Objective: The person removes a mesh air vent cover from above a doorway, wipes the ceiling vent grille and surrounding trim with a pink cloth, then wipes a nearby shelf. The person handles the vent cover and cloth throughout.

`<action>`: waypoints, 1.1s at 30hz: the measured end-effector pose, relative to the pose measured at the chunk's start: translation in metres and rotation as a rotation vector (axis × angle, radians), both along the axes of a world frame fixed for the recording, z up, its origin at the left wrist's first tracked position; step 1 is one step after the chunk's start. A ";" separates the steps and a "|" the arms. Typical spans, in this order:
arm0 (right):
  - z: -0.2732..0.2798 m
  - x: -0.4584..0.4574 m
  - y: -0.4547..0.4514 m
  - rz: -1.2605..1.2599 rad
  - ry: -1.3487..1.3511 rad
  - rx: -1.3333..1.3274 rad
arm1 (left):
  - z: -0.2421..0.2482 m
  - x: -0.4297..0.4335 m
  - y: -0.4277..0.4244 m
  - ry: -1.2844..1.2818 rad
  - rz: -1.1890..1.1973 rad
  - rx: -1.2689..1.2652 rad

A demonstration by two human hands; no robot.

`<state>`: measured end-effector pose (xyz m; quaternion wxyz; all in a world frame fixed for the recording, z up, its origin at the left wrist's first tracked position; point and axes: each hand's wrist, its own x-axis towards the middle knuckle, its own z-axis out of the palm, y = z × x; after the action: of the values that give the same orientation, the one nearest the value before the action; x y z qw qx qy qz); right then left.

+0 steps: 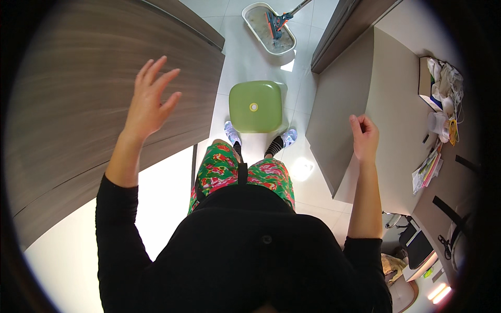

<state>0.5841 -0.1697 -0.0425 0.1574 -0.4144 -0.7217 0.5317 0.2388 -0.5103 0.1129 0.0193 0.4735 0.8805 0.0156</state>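
Note:
My left hand (150, 96) is raised over the brown wood-grain panel at the left, fingers apart, holding nothing. On the right, my right hand (364, 137) is held up beside a grey-brown cabinet side, its fingers curled in with nothing seen in them. Between my feet and the bucket stands a green stool (256, 119) with a small round light spot at the middle of its seat. Beyond it, a white oblong tub (256, 35) of murky grey water sits on the tiled floor. A mop head (276, 25), dark with orange edges, rests in the tub, its pole running off the top edge.
Large wood-grain panels (78, 98) flank the left side. At the right are a grey-brown cabinet (344, 90), a box of bags and cloths (426, 84), a clear plastic cup (437, 123) and papers (426, 172). Light tiles (301, 129) cover the floor; a dark chair (419, 246) stands lower right.

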 end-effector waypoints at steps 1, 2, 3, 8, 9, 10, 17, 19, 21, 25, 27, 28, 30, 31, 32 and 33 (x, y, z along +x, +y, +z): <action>0.000 -0.001 0.001 -0.006 0.009 -0.007 | -0.004 0.005 -0.002 -0.038 0.001 0.000; -0.001 -0.001 0.002 -0.005 0.023 -0.012 | -0.007 0.008 -0.006 -0.075 0.006 0.003; -0.002 -0.002 0.003 -0.009 0.038 -0.016 | -0.010 0.009 -0.012 -0.090 0.015 0.013; -0.008 -0.002 0.006 -0.008 -0.012 0.011 | -0.025 0.014 -0.066 -0.144 0.128 0.007; -0.009 0.000 0.007 -0.005 -0.008 0.000 | -0.029 0.014 -0.078 -0.169 0.160 0.017; -0.011 0.002 0.009 -0.001 0.007 0.007 | -0.034 0.014 -0.090 -0.202 0.198 0.028; -0.019 0.010 0.013 -0.033 -0.031 -0.073 | -0.077 -0.019 -0.144 -0.271 0.253 0.128; -0.014 0.003 0.001 -0.108 -0.059 -0.045 | -0.091 -0.046 -0.144 -0.538 0.395 0.257; -0.007 -0.006 -0.026 -0.118 -0.091 0.051 | -0.103 -0.076 -0.140 -0.924 0.577 0.422; -0.004 -0.033 -0.120 -0.122 -0.134 0.056 | -0.131 -0.136 -0.121 -1.738 0.890 0.716; -0.011 -0.048 -0.172 -0.097 -0.166 -0.006 | -0.146 -0.160 -0.109 -1.905 0.945 0.774; -0.012 -0.050 -0.198 -0.071 -0.178 -0.014 | -0.154 -0.167 -0.104 -1.921 0.974 0.782; -0.015 -0.057 -0.242 -0.032 -0.202 -0.039 | -0.169 -0.181 -0.094 -1.903 1.023 0.793; -0.014 -0.059 -0.261 -0.023 -0.230 -0.068 | -0.176 -0.186 -0.089 -1.886 1.041 0.787; -0.010 -0.058 -0.275 -0.002 -0.255 -0.100 | -0.181 -0.189 -0.085 -1.870 1.052 0.784; -0.005 -0.056 -0.287 0.002 -0.297 -0.187 | -0.187 -0.192 -0.082 -1.846 1.064 0.780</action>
<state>0.5278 -0.4565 -0.0480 0.0091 -0.5005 -0.6848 0.5295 0.0470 -0.5922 -0.0739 0.5030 -0.1798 0.5543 0.6383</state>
